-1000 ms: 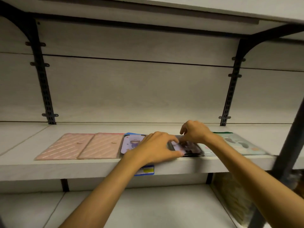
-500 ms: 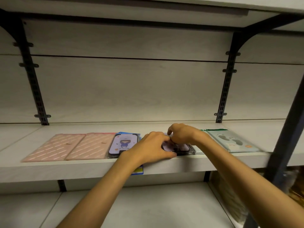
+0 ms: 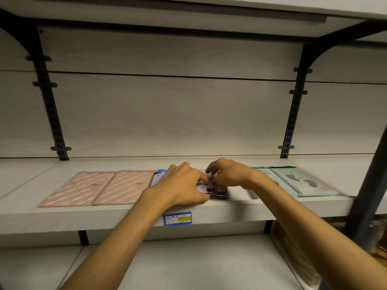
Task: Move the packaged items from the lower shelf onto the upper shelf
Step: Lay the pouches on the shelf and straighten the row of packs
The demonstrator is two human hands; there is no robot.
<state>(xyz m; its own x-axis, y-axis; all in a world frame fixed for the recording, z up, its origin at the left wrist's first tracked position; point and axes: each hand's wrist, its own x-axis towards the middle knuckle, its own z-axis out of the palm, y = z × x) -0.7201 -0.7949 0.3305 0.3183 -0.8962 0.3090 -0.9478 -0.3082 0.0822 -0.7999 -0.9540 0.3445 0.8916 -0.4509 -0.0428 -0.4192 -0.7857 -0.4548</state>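
Both hands, left hand (image 3: 180,185) and right hand (image 3: 228,174), were curled onto the small stack of packs (image 3: 217,192) mid-frame on the shelf (image 3: 125,216). Looked light, stiff, slick plastic, so I'd pinch the edges.

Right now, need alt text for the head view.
Both hands, left hand and right hand, meet over a small dark-edged stack of packages on a white shelf, between two pink packages and a footprint-printed package.
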